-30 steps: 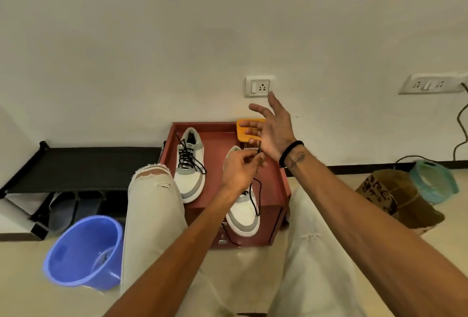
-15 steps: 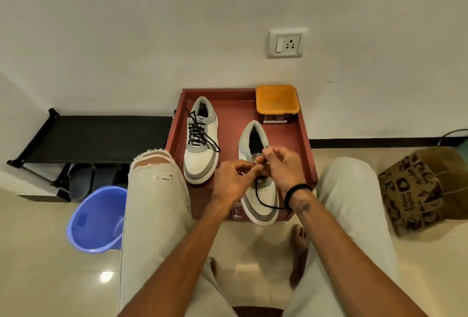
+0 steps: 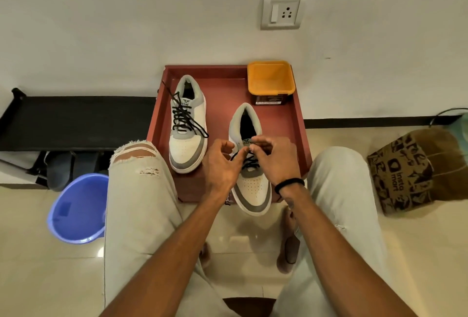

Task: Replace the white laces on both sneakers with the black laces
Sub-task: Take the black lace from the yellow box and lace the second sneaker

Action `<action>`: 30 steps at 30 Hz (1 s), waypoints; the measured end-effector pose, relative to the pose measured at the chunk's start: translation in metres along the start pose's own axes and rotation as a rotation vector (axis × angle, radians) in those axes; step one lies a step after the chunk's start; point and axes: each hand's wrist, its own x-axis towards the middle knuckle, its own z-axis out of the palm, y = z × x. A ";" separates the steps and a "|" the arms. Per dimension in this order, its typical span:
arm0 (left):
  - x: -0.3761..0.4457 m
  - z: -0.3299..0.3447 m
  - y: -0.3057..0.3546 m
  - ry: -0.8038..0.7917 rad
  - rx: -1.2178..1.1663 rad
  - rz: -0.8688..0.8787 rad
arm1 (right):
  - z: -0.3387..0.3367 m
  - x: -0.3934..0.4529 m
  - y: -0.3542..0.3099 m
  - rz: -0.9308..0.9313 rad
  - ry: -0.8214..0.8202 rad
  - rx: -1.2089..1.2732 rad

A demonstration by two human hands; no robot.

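Two white-and-grey sneakers lie on a red tray (image 3: 298,124). The left sneaker (image 3: 188,126) is fully laced in black, its lace ends loose. The right sneaker (image 3: 252,185) carries a black lace (image 3: 249,162) crossed over its middle eyelets; its toe overhangs the tray's front edge. My left hand (image 3: 221,164) has curled fingers holding the lace at the shoe's left side. My right hand (image 3: 274,157) pinches the lace near the tongue. No white laces are in view.
An orange-lidded container (image 3: 270,81) stands at the tray's back right corner. A blue bucket (image 3: 76,210) sits on the floor to the left, a printed paper bag (image 3: 405,170) to the right. A black rack (image 3: 76,121) runs along the wall. My knees flank the tray.
My right hand came down from near the wall socket to the right sneaker and now pinches the lace. The camera tilted down. The left hand stayed at the shoe.
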 end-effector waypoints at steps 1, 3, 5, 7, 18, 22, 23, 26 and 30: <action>-0.001 0.000 0.000 0.005 0.000 0.009 | 0.002 0.001 0.001 -0.018 0.013 -0.002; -0.001 0.000 0.001 0.032 0.025 0.033 | 0.005 0.005 0.002 -0.061 0.032 -0.030; -0.003 -0.001 0.002 0.070 0.053 0.038 | 0.009 0.005 0.009 -0.076 0.048 -0.082; -0.006 -0.002 0.006 0.088 0.068 0.041 | 0.013 0.003 0.017 -0.079 0.040 -0.084; -0.010 -0.002 0.004 0.092 -0.001 0.035 | 0.027 0.015 0.011 -0.124 -0.018 -0.042; -0.009 -0.002 0.001 0.103 -0.036 0.032 | 0.028 0.015 0.009 -0.075 -0.037 -0.001; -0.009 -0.002 0.001 0.100 -0.043 0.036 | 0.028 0.015 0.010 -0.068 -0.047 0.002; -0.009 -0.002 0.000 0.102 -0.044 0.049 | 0.026 0.016 0.011 -0.062 -0.077 0.003; -0.008 -0.002 -0.001 0.087 -0.045 0.054 | 0.027 0.013 0.012 -0.072 -0.121 -0.023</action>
